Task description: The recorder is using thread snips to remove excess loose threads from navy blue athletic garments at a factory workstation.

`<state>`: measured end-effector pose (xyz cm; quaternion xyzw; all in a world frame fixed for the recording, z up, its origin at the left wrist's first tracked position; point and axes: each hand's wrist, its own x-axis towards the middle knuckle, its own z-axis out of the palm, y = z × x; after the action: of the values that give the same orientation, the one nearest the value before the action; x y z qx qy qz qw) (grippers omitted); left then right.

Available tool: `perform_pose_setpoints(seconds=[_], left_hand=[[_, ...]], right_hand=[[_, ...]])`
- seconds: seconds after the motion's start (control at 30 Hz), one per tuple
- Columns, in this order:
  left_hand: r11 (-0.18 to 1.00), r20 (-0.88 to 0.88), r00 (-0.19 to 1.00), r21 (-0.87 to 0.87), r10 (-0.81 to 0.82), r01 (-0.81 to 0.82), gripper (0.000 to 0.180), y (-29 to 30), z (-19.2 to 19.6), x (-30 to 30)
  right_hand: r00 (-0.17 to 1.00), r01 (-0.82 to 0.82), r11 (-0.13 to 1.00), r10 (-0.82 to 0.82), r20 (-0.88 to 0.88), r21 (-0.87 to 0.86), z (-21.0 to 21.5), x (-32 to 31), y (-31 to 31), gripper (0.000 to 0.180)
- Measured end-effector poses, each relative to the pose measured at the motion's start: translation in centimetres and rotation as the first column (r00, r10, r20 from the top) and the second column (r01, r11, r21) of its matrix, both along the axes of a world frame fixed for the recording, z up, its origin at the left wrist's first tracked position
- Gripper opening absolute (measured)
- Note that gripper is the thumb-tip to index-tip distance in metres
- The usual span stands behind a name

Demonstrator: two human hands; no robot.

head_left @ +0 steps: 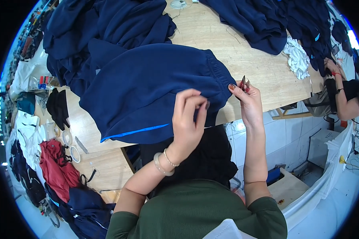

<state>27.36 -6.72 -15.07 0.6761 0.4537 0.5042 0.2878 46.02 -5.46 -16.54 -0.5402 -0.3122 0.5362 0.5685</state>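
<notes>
Navy trousers or shorts (143,83) with a gathered elastic waistband (219,73) and a bright blue side stripe lie spread on the table before me. At the waistband's right edge, my right hand (249,103) pinches the fabric under its thumb. Small thread snips (243,81) stick up from between that hand's fingers, blades pointing away from me. Over the garment's near right part, my left hand (188,119) is raised with curled fingers, thumb and fingertips drawn together. Those fingertips are slightly blurred, and anything between them is too small to make out.
Heaps of navy garments (111,24) cover the table's far left, with another pile (251,24) far right. White crumpled cloth (297,57) lies right. Tape rolls (75,153), a knife-like tool (81,145) and a red garment (58,169) sit left. A co-worker's arm (341,91) shows far right.
</notes>
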Motion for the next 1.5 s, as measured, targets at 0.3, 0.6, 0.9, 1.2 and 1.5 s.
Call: perform_pose_setpoints(seconds=[0.3,0.6,0.9,1.2,1.5], left_hand=[[0.986,-0.116,0.982,0.062,-0.149,0.157,0.013,4.0,-0.8,1.6],[0.966,0.115,0.988,-0.225,-0.108,0.131,0.005,3.7,-1.2,2.0],[0.952,0.111,0.991,-0.287,-0.075,0.104,0.004,3.7,-1.5,2.0],[0.924,0.055,0.991,-0.361,-0.118,0.13,0.019,2.7,-1.7,2.0],[0.938,0.048,0.996,-0.335,-0.076,0.087,0.005,3.0,-1.5,2.4]], right_hand=[[0.994,-0.016,1.0,0.013,0.112,0.023,-0.2,-0.4,-0.3,0.007],[0.943,0.068,0.979,-0.126,0.307,0.193,2.2,-0.5,-1.1,0.021],[0.603,-0.03,0.977,-0.15,0.784,0.21,2.7,0.6,-2.8,0.023],[0.61,-0.038,0.986,-0.108,0.785,0.164,2.8,0.4,-3.4,0.023],[0.558,-0.073,0.99,-0.06,0.828,0.121,3.6,0.0,-3.2,0.021]])
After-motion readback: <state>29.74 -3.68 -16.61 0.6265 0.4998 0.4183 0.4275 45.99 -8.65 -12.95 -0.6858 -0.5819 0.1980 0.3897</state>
